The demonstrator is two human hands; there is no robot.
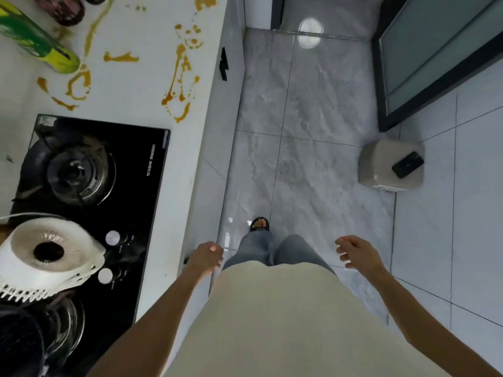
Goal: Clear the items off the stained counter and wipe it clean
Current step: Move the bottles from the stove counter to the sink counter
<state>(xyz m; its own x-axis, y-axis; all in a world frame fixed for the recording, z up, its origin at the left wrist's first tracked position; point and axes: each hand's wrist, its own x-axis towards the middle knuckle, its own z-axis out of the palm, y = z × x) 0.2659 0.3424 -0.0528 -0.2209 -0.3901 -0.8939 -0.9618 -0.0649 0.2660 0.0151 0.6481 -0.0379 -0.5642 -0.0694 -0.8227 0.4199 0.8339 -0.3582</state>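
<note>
Hands both empty: my left hand (208, 255) hangs with fingers loosely curled, holding nothing, just beside the counter (152, 85) edge; my right hand (353, 253) hangs over the floor (307, 148), fingers relaxed and spread, nothing in it. Counter to my left is white, streaked with orange stains (181, 74). At its far end a green-yellow can (38, 42) and a dark jar (64, 9), both near the stains. Nearer, black stove (89, 186) set into the counter. Paper roll (47, 255) stands over the stove's near part. Right, on the floor, beige bin (390, 165) with a phone (407, 164) on top.
</note>
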